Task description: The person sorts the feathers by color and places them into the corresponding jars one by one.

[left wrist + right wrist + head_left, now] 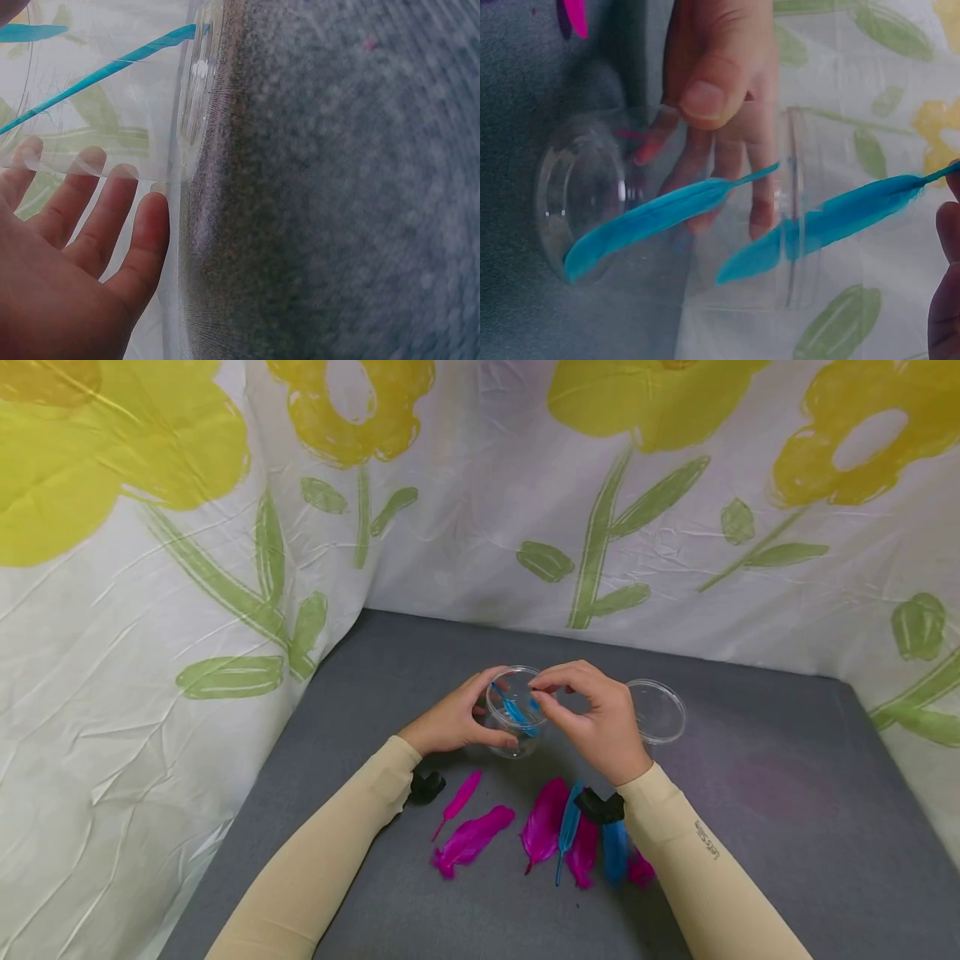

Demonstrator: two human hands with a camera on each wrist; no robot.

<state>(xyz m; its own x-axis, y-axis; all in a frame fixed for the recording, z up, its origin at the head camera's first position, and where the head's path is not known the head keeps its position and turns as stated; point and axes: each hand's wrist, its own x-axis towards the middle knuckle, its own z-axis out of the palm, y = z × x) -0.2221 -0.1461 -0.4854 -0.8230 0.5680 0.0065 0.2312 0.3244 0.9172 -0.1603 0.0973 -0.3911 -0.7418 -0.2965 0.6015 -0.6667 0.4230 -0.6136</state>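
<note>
Holding the clear jar [527, 748], the left hand [456, 718] has its thumb and fingers curled round the wall. The right hand [600, 714] pinches the quill of 1 blue feather [855, 214] between thumb and fingers; that feather's tip is inside the jar, while its quill end is outside the mouth. A 2nd blue feather [649, 220] lies slanted wholly within the jar. Just right of the right hand, the round clear lid [658, 712] lies on the grey table [765, 710]. Nearer the person, pink feathers [472, 841] and 2 more blue feathers [569, 827] lie spread out, some partly hidden by the right sleeve [690, 852]. Behind hangs a white cloth [465, 543] with yellow flowers.
</note>
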